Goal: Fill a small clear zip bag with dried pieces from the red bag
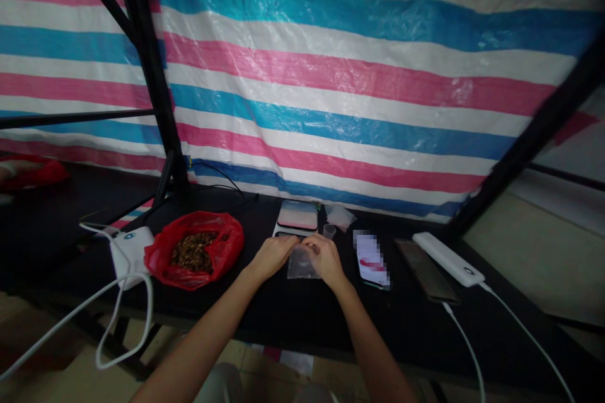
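Note:
My left hand [273,256] and my right hand [325,258] meet over a small clear plastic bag [301,266] that lies flat on the black table [293,315]. Both hands pinch its top edge with their fingertips. Just behind the hands stands a small digital scale [297,215] with a shiny platform. To the left sits an open red plastic bag [195,249] filled with brown dried bits.
A tiny clear cup [329,231] and more clear bags [340,216] lie right of the scale. A phone [372,260], a dark phone [426,270] and a white power bank [448,259] with cable lie at the right. A white charger [130,250] with cables sits left. A striped tarp hangs behind.

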Motion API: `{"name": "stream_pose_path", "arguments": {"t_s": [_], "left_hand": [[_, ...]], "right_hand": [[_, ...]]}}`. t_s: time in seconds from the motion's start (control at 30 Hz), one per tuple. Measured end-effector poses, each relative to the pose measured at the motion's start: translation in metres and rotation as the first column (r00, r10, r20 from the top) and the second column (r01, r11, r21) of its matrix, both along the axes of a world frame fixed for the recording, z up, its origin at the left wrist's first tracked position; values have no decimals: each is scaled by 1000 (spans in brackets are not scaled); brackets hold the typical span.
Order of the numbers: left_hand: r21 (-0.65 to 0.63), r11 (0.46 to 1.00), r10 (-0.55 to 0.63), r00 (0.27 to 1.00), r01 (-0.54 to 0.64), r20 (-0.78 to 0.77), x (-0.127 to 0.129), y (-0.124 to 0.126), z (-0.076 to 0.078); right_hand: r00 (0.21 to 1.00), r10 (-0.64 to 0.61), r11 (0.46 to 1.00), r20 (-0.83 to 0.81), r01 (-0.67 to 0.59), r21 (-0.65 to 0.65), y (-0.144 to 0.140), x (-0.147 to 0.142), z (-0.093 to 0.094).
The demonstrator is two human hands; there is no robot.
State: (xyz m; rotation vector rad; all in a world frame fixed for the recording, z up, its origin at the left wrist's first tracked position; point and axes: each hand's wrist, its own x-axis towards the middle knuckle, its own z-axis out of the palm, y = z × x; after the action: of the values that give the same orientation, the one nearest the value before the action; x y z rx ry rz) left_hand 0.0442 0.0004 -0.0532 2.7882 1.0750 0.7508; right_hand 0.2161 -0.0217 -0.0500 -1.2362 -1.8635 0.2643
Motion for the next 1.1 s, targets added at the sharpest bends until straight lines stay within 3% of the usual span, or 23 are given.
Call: {"name": "stream_pose_path", "arguments": {"t_s": [0.37,0.53,0.63,0.77,0.9,1.0,1.1], "left_hand": [[-8,997,75,996,-75,55,0,-1,4],[-168,972,217,905,-165,366,2,3,4],[-212,958,272,840,-192,469,4,5,0],[-204,954,288,863,-220,416,8,4,-5],[-191,962,256,880,-194,400,8,4,-5],[-255,942,328,753,-217,571,0,10,-4],[-348,876,478,502,-335,721,-11,19,-4]], "right_hand": [[995,-34,999,-95,31,-27,7,-3,-4],[953,-57,998,-296,44,-50,13,5,-5],[951,-84,996,-296,69,-58,13,7,-4],[963,-81,997,-258,73,-37,2,2,-5],[885,-146,988,-442,111,-106,-12,1,-11],[768,-239,971,-594,177,-163,-8,18,-4],[696,-403,915,-594,307,-261,11,48,17]]}}
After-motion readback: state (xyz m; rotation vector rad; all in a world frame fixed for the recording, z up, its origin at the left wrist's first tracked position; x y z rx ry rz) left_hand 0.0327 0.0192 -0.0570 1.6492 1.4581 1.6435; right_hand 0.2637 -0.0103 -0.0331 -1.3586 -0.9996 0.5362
